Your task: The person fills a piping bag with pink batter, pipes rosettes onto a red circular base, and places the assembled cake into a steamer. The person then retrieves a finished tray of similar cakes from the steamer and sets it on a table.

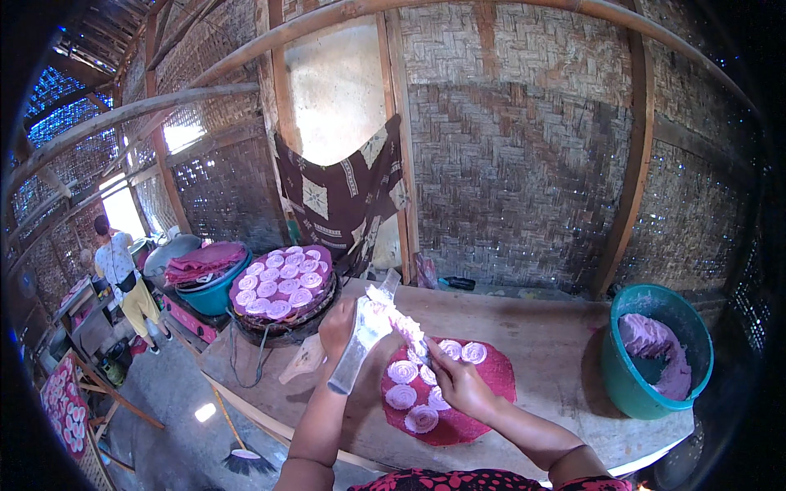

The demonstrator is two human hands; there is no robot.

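Over the table (557, 344), left hand (334, 329): grasped one long translucent tool (347, 372), slanted, apparently to bring its pink dough (378, 315) within the other hand's reach.
Right hand (463, 389): clenched on one narrow implement (424, 353), dough-coated; its kind could not be told.
Red mat (485, 394): one, near, beneath the right hand, presumably for close access; seven swirls (422, 419) showed, others possibly hidden.
Wooden piece (301, 362): one, just left of the left forearm.
Loaded mat (326, 263): one, far left, about seventeen swirls, probably set aside to free working room.
Green bucket (616, 372): one, right, apparently within arm's reach; held one dough mass (676, 372).
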